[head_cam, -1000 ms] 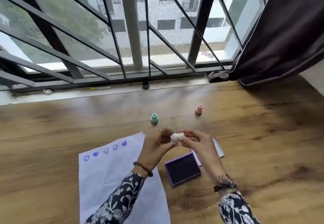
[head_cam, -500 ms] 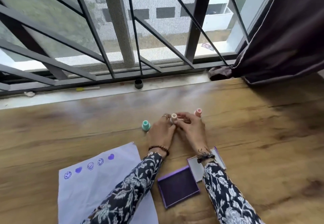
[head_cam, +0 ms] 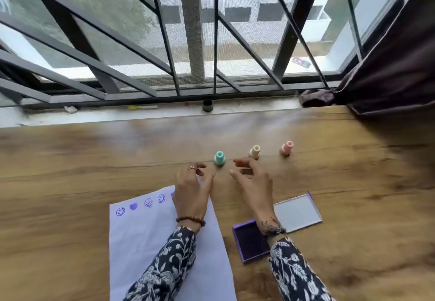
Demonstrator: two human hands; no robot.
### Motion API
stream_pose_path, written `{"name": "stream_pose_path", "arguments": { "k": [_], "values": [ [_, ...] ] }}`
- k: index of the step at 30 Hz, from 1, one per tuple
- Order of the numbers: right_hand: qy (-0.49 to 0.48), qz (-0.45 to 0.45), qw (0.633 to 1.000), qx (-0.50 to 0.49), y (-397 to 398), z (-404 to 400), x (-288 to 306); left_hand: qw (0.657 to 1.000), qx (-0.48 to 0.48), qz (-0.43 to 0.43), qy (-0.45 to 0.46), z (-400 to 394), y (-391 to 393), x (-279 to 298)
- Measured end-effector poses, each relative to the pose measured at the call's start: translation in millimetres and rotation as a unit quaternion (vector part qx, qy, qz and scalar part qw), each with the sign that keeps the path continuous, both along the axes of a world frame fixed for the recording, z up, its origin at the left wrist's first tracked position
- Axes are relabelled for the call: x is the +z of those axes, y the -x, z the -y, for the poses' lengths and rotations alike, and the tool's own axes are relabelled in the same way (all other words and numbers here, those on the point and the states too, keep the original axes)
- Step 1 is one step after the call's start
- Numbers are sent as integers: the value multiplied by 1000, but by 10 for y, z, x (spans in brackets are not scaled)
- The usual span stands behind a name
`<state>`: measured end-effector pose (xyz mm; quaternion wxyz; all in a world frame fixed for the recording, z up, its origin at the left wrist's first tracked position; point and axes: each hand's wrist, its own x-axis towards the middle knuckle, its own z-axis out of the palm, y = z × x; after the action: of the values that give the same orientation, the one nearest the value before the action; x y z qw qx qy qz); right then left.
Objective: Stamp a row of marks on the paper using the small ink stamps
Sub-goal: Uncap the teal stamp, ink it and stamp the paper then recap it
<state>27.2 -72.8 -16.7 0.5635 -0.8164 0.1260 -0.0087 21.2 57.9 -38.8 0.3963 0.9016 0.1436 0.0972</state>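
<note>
Hovering mid-frame, both hands are empty w/ fingers loosely spread: left hand over the paper's top right corner, right hand just right of it. Paper lies lower left, w/ a row of purple marks along its top edge. Three stamps stand upright just above the hands: teal stamp, cream stamp, pink stamp. Open ink pad sits lower centre-right. Likely step: choosing the next stamp; next needs a pinch, inking, pressing beyond the last mark. Little row space left near the paper's right edge; bare wooden table all around.
</note>
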Motion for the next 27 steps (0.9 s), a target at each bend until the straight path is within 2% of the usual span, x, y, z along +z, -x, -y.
{"name": "stream_pose_path", "arguments": {
  "k": [5, 11, 13, 14, 16, 18, 20, 24, 27],
  "values": [
    [85, 7, 992, 91, -247, -180, 89, 992, -80, -30, -92, -141, -288, -57],
    [101, -1, 988, 121, -362, -210, 98, 993, -100, -31, -54, -144, -364, -24],
    [21, 1, 994, 108, -327, -156, 127, 993, -110, -21, 23, -190, -322, 12],
    [-49, -8, 994, 97, -291, -129, 158, 986, -120, -19, 114, -221, -287, 56],
    [-186, -26, 979, 85, -187, -96, 218, 939, -138, -26, 314, -246, -186, 203],
    [-254, -32, 963, 86, -41, -85, 266, 900, -140, -26, 412, -230, -56, 327],
    [-274, -24, 958, 78, 125, -87, 319, 893, -138, -19, 428, -191, 90, 421],
    [-334, -24, 942, -5, 452, -117, 430, 902, -188, 8, 390, -143, 369, 555],
    [-492, -68, 862, -101, 687, -95, 517, 911, -204, 21, 359, -150, 541, 601]
  ]
}}
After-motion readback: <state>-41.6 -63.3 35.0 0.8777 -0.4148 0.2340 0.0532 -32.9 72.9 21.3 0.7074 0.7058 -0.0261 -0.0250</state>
